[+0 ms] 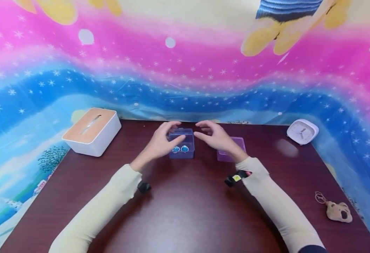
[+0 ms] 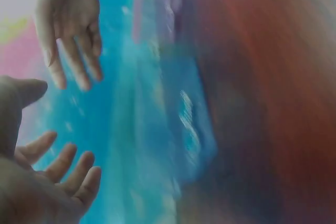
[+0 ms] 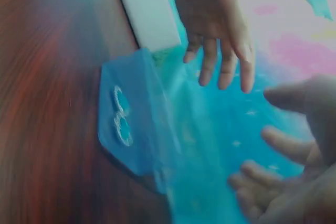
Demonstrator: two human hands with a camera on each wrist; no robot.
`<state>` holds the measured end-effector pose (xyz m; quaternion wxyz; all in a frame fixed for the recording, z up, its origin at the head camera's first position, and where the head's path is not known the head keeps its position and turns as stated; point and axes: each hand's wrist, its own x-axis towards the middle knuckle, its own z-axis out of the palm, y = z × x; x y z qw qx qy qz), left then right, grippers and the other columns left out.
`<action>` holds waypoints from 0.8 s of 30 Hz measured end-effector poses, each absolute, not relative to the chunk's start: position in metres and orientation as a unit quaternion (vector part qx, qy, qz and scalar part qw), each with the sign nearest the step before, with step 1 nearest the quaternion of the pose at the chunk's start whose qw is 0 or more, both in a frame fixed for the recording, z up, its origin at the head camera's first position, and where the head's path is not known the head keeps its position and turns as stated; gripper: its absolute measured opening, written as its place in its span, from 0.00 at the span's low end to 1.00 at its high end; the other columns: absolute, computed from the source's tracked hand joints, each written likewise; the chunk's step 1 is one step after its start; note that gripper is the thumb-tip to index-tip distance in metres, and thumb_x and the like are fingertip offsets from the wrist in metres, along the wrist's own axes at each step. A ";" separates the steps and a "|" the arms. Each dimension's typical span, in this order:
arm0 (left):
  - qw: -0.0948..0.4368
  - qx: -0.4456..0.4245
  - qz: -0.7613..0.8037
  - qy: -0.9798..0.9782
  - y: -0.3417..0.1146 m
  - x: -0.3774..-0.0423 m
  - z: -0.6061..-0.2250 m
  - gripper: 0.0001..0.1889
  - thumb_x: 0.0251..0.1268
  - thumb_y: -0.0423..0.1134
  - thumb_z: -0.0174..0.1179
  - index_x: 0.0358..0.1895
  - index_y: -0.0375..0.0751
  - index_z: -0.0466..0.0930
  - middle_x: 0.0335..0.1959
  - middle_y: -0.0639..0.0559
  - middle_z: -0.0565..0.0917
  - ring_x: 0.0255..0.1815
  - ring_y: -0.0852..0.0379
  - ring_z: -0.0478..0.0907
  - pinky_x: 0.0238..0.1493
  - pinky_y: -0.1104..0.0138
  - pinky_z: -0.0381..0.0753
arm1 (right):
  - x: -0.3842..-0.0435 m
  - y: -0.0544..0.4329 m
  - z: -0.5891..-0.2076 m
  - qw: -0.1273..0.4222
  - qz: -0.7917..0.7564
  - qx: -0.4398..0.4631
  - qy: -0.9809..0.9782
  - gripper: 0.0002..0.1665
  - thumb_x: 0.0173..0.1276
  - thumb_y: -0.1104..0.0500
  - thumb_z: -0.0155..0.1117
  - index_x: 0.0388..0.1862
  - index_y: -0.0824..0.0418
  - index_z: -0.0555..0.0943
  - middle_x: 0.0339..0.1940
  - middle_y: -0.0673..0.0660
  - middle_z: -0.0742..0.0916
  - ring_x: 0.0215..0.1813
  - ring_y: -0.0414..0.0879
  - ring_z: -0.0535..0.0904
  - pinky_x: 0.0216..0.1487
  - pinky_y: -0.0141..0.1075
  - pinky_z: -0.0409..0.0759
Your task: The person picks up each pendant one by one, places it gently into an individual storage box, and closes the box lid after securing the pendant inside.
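A see-through blue plastic box sits on the table in the head view, its lid apparently raised at the back. Inside lie two teardrop-shaped blue gems with sparkling rims, perhaps earrings; they also show in the right wrist view as gems. My left hand hovers at the box's left side, fingers relaxed and holding nothing. Opposite it, my right hand is raised at the box's right, also holding nothing. Both wrist views show the hands facing each other with a gap between them. The left wrist view is blurred.
A see-through purple box stands behind my right wrist, partly hidden. At the left is a white tissue box with a wood-look top. A white clock stands back right, a plush keychain front right. A printed cloth hangs behind the table.
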<state>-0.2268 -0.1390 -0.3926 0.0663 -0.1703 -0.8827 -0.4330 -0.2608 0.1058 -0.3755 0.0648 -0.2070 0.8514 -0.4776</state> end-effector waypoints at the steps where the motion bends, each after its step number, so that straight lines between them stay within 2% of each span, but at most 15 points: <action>1: 0.051 -0.154 -0.432 -0.887 -0.148 -0.227 -0.396 0.37 0.68 0.53 0.68 0.76 0.47 0.65 0.66 0.41 0.75 0.66 0.42 0.75 0.65 0.47 0.78 | -0.265 0.098 -0.380 0.081 -0.482 -0.187 0.852 0.30 0.75 0.48 0.65 0.70 0.58 0.74 0.73 0.65 0.76 0.75 0.61 0.73 0.75 0.56 0.71; 5: -0.037 -0.106 -0.431 -0.896 -0.175 -0.222 -0.410 0.54 0.62 0.56 0.71 0.83 0.43 0.48 0.76 0.36 0.65 0.74 0.37 0.68 0.71 0.44 0.73 | -0.284 0.073 -0.401 0.135 -0.516 -0.106 0.839 0.33 0.77 0.46 0.61 0.75 0.57 0.69 0.77 0.65 0.71 0.79 0.60 0.67 0.78 0.54 0.68; 8: -0.096 -0.095 -0.435 -0.890 -0.186 -0.219 -0.418 0.59 0.59 0.55 0.73 0.84 0.39 0.42 0.80 0.35 0.60 0.78 0.35 0.63 0.75 0.43 0.69 | -0.295 0.062 -0.417 0.161 -0.544 -0.058 0.821 0.35 0.78 0.45 0.58 0.77 0.58 0.66 0.76 0.64 0.73 0.78 0.59 0.69 0.79 0.52 0.65; 12: -0.138 -0.096 -0.452 -0.876 -0.189 -0.223 -0.428 0.59 0.58 0.52 0.75 0.83 0.36 0.44 0.81 0.36 0.60 0.79 0.34 0.61 0.77 0.43 0.65 | -0.303 0.055 -0.433 0.165 -0.575 -0.010 0.801 0.34 0.81 0.46 0.55 0.77 0.61 0.65 0.72 0.63 0.76 0.71 0.59 0.76 0.78 0.53 0.65; 17: -0.139 -0.117 -0.463 -0.867 -0.188 -0.235 -0.434 0.53 0.60 0.45 0.75 0.81 0.35 0.50 0.78 0.34 0.65 0.77 0.34 0.64 0.76 0.43 0.66 | -0.309 0.050 -0.441 0.135 -0.587 -0.009 0.798 0.28 0.82 0.50 0.53 0.72 0.65 0.71 0.65 0.64 0.81 0.61 0.57 0.80 0.74 0.51 0.71; 20: -0.134 -0.129 -0.469 -0.863 -0.186 -0.240 -0.435 0.48 0.60 0.41 0.74 0.80 0.35 0.55 0.75 0.33 0.69 0.76 0.36 0.66 0.74 0.44 0.69 | -0.311 0.048 -0.443 0.123 -0.583 -0.018 0.803 0.25 0.81 0.54 0.54 0.69 0.66 0.74 0.61 0.65 0.84 0.59 0.56 0.83 0.72 0.49 0.75; 24: -0.143 -0.135 -0.476 -0.857 -0.183 -0.244 -0.438 0.47 0.61 0.41 0.74 0.79 0.34 0.56 0.74 0.34 0.71 0.76 0.38 0.66 0.74 0.45 0.68 | -0.311 0.052 -0.443 0.121 -0.575 -0.020 0.809 0.25 0.81 0.55 0.55 0.70 0.65 0.74 0.61 0.64 0.86 0.59 0.57 0.84 0.72 0.48 0.75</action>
